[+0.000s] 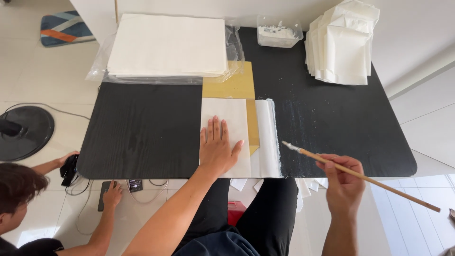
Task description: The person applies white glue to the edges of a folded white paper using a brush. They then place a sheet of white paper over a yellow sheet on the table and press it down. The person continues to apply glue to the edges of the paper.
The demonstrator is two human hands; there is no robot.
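Note:
My left hand (217,148) lies flat with fingers spread on a folded white paper sheet (226,118) in the middle of the black table (142,132). A yellow board (233,86) lies under the sheet, and a white flap (268,137) with a paste-covered edge sticks out to the right. My right hand (342,182) grips a long wooden brush (365,178) near the table's front edge. Its white tip points left, close to the flap.
A stack of white sheets in clear plastic (167,46) sits at the back left, a clear tub of white paste (278,32) at the back middle, and finished folded bags (343,45) at the back right. A second person (28,208) crouches at the lower left by cables.

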